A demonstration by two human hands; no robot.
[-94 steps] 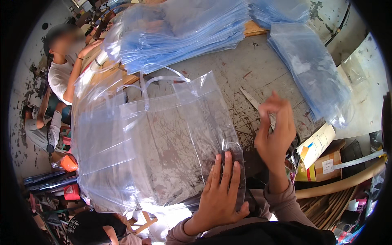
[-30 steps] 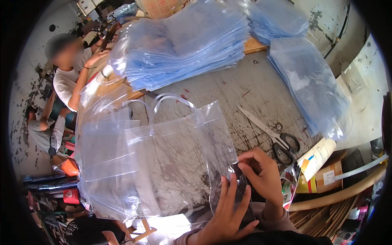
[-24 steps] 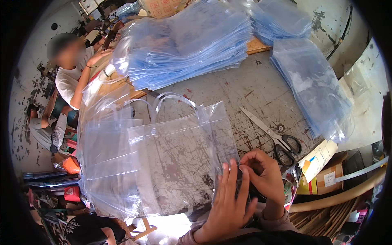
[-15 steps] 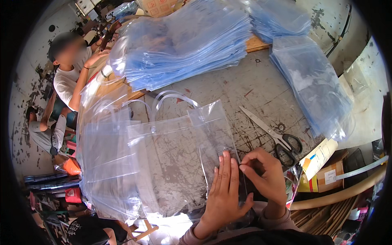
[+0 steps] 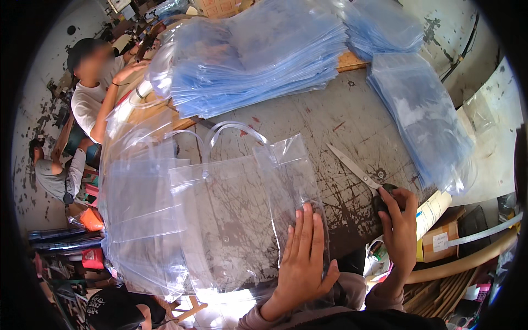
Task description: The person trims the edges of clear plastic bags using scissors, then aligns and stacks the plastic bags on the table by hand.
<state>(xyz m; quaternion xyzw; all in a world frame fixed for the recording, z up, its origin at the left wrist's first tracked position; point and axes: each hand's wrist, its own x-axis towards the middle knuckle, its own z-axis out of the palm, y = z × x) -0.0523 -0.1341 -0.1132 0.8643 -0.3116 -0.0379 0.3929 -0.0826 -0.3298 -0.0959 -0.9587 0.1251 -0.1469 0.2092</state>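
Note:
A clear plastic bag (image 5: 231, 220) with looped clear handles (image 5: 236, 127) lies flat before me on the worn grey tabletop. On its right-hand folded panel rests my left hand (image 5: 302, 253), palm down with fingers straight, pressing the film. To the right, my right hand (image 5: 400, 225) has its fingers curled over the black handles of the scissors (image 5: 357, 170). The metal blades lie on the tabletop, pointing away and to the left. Part of the scissors' handles is hidden by my fingers. More clear bags (image 5: 143, 209) lie overlapped at the left.
Tall stacks of bluish plastic sheets (image 5: 253, 60) cover the far side, with another bag stack (image 5: 418, 110) at the right. A cardboard box (image 5: 440, 242) and a curved tan tube (image 5: 467, 261) sit beyond the right edge. Several people, including a seated person (image 5: 91, 110), are at the left.
My right hand has left the bag's edge beside my left hand and moved right, onto the scissors' handles. My left hand stays flat on the bag.

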